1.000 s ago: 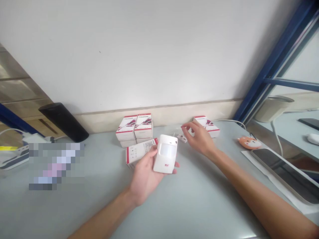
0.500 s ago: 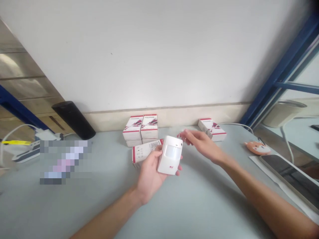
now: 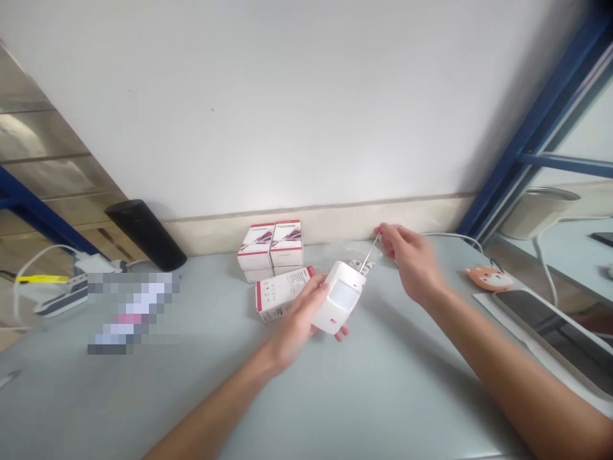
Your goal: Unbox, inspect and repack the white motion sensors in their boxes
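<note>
My left hand (image 3: 297,326) grips a white passive infrared motion sensor (image 3: 338,300), which is tilted to the right with its lens facing up. A thin wire (image 3: 368,252) rises from the sensor's top, and its far end sits between the fingertips of my right hand (image 3: 412,262). A white and red box (image 3: 282,294) lies on the table just behind my left hand. Two more boxes (image 3: 271,249) stand stacked against the wall. A clear plastic bag (image 3: 361,250) lies behind the sensor, and its contents are partly hidden.
The pale grey table (image 3: 383,396) meets a white wall. A black cylinder (image 3: 146,235) and a power strip (image 3: 62,297) are on the left. To the right are a small orange fox-shaped object (image 3: 488,278) and a dark-screened tablet (image 3: 550,332). Blue metal framing (image 3: 536,128) rises at the upper right.
The sensor has tilted to the right in my left hand. My right hand has moved up and right, and now pinches the wire. The box at the right is now hidden behind that hand.
</note>
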A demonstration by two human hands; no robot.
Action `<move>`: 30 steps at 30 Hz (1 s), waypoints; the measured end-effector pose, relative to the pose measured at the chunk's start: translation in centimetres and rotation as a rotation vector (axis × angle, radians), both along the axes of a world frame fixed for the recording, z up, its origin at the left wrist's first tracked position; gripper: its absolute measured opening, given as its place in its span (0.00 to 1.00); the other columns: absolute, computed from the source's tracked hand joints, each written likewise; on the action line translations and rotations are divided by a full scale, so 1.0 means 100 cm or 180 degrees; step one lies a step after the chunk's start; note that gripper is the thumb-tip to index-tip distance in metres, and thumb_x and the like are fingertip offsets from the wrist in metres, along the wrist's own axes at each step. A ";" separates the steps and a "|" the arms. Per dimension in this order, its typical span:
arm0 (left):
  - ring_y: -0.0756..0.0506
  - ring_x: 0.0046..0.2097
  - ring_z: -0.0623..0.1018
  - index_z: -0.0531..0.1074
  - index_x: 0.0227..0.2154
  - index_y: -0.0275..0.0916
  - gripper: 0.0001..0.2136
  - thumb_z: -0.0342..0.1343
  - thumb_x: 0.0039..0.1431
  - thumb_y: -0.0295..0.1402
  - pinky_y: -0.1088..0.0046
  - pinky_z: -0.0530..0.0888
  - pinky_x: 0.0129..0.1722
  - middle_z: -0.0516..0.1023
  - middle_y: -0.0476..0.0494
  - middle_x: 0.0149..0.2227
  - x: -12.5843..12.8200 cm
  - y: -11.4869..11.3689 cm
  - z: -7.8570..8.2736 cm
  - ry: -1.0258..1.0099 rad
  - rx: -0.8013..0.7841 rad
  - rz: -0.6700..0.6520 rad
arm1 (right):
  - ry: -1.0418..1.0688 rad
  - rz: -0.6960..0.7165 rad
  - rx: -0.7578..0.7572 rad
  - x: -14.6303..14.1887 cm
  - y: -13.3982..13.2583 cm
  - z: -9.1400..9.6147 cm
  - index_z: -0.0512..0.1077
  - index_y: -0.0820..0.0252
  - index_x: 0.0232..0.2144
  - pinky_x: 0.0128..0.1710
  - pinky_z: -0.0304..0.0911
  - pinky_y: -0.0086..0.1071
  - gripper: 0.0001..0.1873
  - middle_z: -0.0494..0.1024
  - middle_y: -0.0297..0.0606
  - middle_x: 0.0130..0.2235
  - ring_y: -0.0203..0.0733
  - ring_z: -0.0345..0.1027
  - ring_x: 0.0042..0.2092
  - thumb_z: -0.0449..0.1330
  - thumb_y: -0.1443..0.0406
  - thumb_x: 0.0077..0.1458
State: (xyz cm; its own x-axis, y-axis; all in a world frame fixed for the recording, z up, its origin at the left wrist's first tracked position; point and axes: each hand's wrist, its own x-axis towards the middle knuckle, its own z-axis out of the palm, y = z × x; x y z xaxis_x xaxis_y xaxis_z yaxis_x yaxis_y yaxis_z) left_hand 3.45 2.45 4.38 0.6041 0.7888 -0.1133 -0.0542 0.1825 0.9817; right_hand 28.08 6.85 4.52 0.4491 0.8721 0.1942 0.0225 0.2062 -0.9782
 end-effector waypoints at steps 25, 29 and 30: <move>0.40 0.35 0.80 0.74 0.54 0.35 0.24 0.51 0.71 0.52 0.62 0.73 0.38 0.82 0.30 0.43 -0.018 0.034 -0.013 0.0084 -0.0692 -0.1083 | 0.1272 -0.0050 0.0316 0.100 0.022 0.006 0.70 0.57 0.30 0.18 0.55 0.18 0.16 0.58 0.24 0.25 0.27 0.51 0.22 0.71 0.57 0.61; 0.38 0.37 0.81 0.73 0.55 0.35 0.24 0.51 0.71 0.50 0.60 0.73 0.41 0.82 0.30 0.44 -0.026 0.038 -0.019 -0.0032 -0.0770 -0.1140 | 0.1156 -0.0052 0.0266 0.098 0.023 0.004 0.74 0.59 0.33 0.17 0.54 0.18 0.15 0.61 0.25 0.27 0.27 0.52 0.23 0.72 0.56 0.61; 0.38 0.37 0.81 0.73 0.55 0.35 0.24 0.51 0.71 0.50 0.59 0.73 0.42 0.82 0.29 0.44 -0.026 0.038 -0.021 -0.0051 -0.0784 -0.1156 | 0.1115 -0.0107 0.0280 0.099 0.023 0.004 0.74 0.59 0.32 0.17 0.53 0.18 0.16 0.61 0.25 0.27 0.27 0.52 0.23 0.72 0.55 0.60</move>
State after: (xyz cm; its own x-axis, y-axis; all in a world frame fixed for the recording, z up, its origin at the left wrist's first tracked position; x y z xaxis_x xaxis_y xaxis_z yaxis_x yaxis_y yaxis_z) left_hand 0.85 6.25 2.33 0.8405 0.4754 -0.2599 0.0419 0.4212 0.9060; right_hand 37.95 9.17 4.89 0.5299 0.8425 0.0971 -0.3028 0.2949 -0.9063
